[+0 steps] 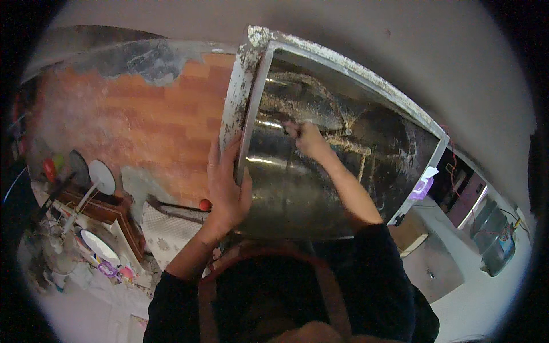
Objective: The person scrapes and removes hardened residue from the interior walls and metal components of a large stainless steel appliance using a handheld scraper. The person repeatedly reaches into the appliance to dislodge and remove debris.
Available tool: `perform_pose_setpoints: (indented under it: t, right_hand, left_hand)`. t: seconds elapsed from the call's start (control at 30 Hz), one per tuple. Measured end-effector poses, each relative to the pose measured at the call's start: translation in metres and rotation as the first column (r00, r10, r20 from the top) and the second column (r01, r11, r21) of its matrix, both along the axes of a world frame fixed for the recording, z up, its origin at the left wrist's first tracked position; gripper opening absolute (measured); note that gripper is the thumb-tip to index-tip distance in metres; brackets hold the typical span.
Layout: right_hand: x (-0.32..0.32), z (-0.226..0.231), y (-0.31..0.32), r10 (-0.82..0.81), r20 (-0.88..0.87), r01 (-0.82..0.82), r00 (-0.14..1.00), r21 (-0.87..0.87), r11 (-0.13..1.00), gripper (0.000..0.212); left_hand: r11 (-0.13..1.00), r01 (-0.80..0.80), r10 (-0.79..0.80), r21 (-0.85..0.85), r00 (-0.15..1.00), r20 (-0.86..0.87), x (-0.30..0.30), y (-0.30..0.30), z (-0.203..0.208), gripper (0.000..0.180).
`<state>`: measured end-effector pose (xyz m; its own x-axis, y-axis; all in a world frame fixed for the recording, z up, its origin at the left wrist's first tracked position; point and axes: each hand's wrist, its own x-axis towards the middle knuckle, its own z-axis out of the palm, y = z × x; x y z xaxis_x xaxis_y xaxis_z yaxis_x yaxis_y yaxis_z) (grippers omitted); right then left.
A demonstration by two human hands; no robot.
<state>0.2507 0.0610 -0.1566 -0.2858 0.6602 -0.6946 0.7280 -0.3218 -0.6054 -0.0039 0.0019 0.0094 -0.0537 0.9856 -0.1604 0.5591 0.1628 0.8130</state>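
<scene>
In front of me is a large rectangular metal panel (286, 194) with a shiny, dirty surface. Brown crusted grime runs along its upper half. A pale frame (343, 57) with flaking paint surrounds it. My left hand (227, 191) grips the frame's left edge, fingers along the outer side and thumb on the inner side. Over the panel's grimy part, my right hand (310, 141) is closed. A small dark thing seems to stick out at its fingertips, but it is too blurred to name. My right forearm crosses the panel from the lower right.
Orange wood-patterned flooring (166, 114) with worn grey patches lies left. Nearby are a white fan-like disc (102, 177), a red ball (205, 204) and a pale cloth-covered thing (171, 231). A purple-white packet (422, 184) sits at the frame's right corner, near a white sink (434, 268).
</scene>
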Motion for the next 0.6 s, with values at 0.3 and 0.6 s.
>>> perform_pose_setpoints:
  t: [0.3,0.6]
  right_hand:
    - [-0.019,-0.009,0.031,0.054,0.13,-0.042,0.99,-0.091,0.995,0.027]
    - [-0.037,-0.012,0.039,0.086,0.151,-0.058,0.985,-0.185,0.981,0.029]
  left_hand:
    - [0.999,0.018,-0.018,-0.027,1.0,0.008,-0.001,-0.001,-0.004,0.062]
    - [0.997,-0.02,0.02,-0.075,1.0,0.004,0.001,-0.002,-0.003,0.069]
